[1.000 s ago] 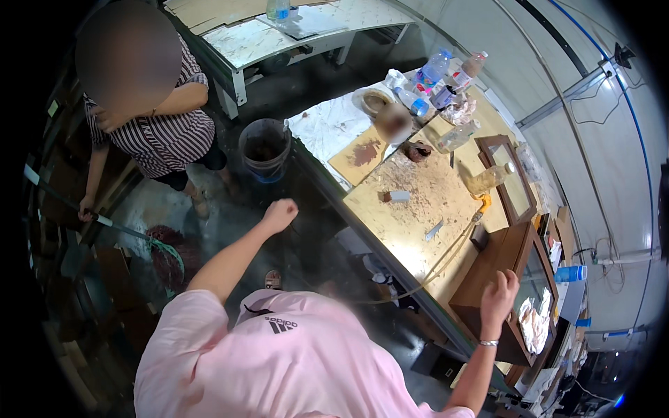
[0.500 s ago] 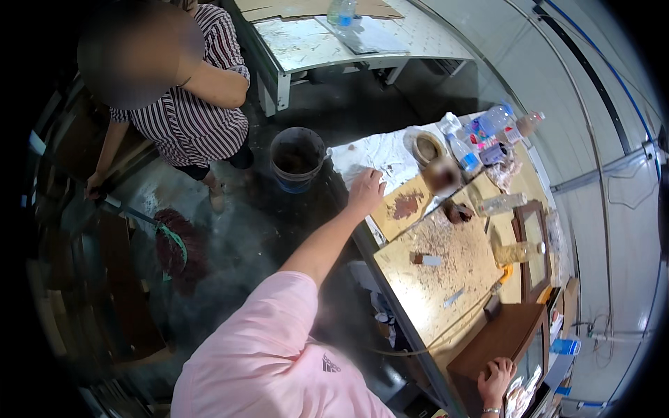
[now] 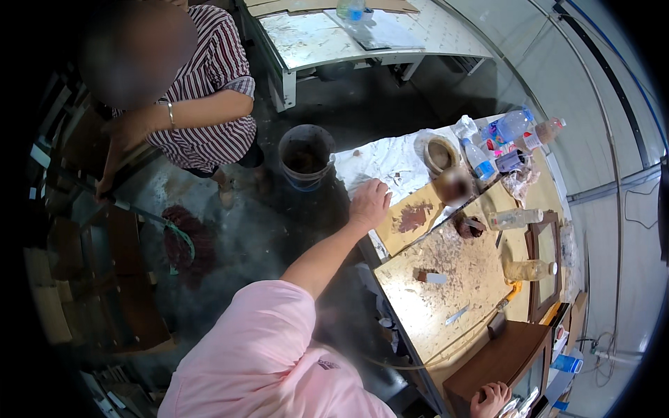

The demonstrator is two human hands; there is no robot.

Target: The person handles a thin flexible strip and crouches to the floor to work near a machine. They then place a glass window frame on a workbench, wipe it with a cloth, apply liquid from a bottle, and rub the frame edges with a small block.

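My left hand (image 3: 371,204) rests at the near left edge of the worktable, where a white sheet (image 3: 380,164) meets a stained tan board (image 3: 411,216). Its fingers are bent and somewhat apart, and I make out nothing held in them. Low on the right, my right hand (image 3: 492,399) has its fingers curled over the edge of a brown wooden box-shaped piece (image 3: 488,354) with a framed side; the lower picture edge cuts off its wrist. Beyond my left hand stand a round pot (image 3: 440,155) and a blurred dark-topped container (image 3: 453,187).
Plastic bottles (image 3: 509,127) crowd the table's far end. A small brush-like block (image 3: 430,276) and a flat blade (image 3: 456,315) lie on the speckled board (image 3: 418,306). A bucket (image 3: 305,159) stands on the floor. Left, a person in a striped shirt (image 3: 216,70) holds a mop (image 3: 182,240).
The view has shifted slightly, moving the table a little rightward and down in the picture. The other person's raised arm has come lower, toward the mop handle. Both my hands keep their places.
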